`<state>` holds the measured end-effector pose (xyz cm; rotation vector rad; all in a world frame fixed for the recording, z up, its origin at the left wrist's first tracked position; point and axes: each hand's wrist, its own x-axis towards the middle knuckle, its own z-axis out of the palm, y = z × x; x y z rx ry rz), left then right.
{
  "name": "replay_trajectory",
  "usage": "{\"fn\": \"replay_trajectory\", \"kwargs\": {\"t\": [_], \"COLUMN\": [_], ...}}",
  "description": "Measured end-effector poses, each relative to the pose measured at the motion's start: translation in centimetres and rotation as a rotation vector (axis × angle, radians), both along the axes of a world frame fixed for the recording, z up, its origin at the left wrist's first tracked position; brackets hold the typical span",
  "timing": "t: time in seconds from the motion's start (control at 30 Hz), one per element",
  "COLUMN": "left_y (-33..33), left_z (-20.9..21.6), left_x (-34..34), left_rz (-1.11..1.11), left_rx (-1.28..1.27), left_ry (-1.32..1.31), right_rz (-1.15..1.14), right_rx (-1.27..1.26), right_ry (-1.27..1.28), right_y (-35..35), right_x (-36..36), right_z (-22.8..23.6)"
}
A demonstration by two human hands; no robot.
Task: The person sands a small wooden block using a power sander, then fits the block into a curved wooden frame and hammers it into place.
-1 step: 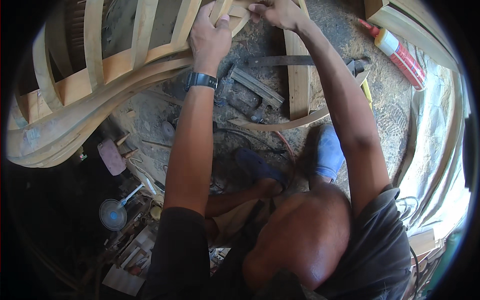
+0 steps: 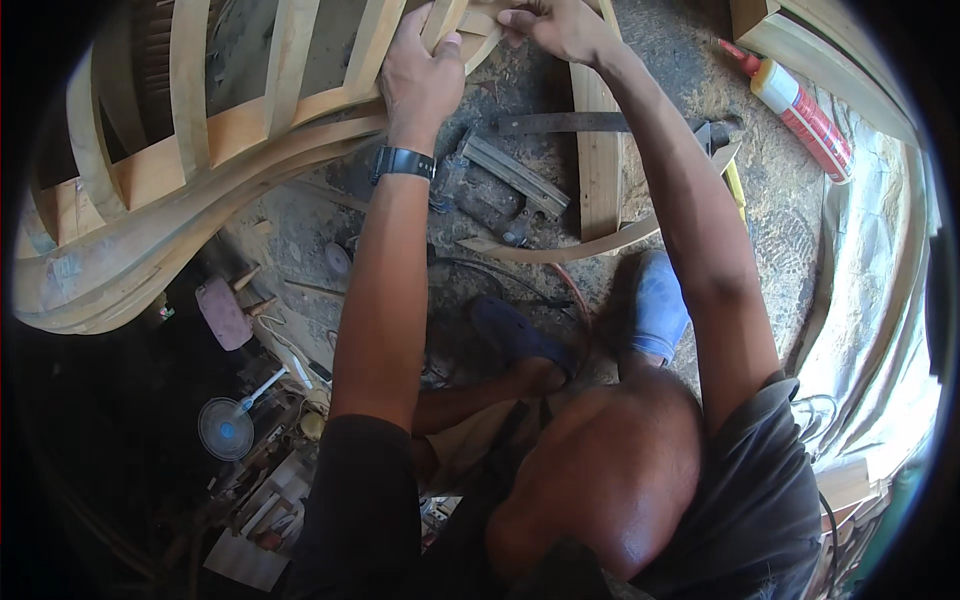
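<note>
At the top edge, my left hand (image 2: pixel 422 82) is wrapped round an upright wooden slat (image 2: pixel 444 20) of a curved, slatted wooden frame (image 2: pixel 235 130). Its thumb presses against the near side of the slat. Just to the right, my right hand (image 2: pixel 562 32) has its thumb and fingers pinched together by the rounded end piece (image 2: pixel 483 45) of that frame. Whatever lies between those fingertips is too small or hidden to name. The frame runs off to the left, with several slats rising from its curved rail.
On the dusty floor lie a grey metal clamp-like tool (image 2: pixel 515 172), a dark flat bar (image 2: pixel 560 122), a wooden plank (image 2: pixel 598 180) and a curved wood strip (image 2: pixel 570 250). A red and white tube (image 2: pixel 808 122) lies at right. A small fan (image 2: pixel 226 430) stands lower left.
</note>
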<state>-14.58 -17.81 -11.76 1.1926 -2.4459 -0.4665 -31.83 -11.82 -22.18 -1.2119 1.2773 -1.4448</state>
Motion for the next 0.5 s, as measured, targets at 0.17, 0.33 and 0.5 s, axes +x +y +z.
{"fn": "replay_trajectory", "kwargs": {"t": [0.17, 0.33, 0.5], "left_y": [-0.4, -0.2, -0.1], "left_z": [0.3, 1.0, -0.3], "left_x": [-0.1, -1.2, -1.7], "left_rz": [0.100, 0.079, 0.108], "left_rx": [0.209, 0.146, 0.009], "left_ry": [0.091, -0.116, -0.133], "right_rz": [-0.213, -0.201, -0.339], "right_rx": [-0.265, -0.239, -0.276], "right_ry": [0.416, 0.523, 0.653], "right_y": [-0.3, -0.2, -0.4], "right_x": [1.6, 2.6, 3.9], "right_z": [0.7, 1.3, -0.4]}}
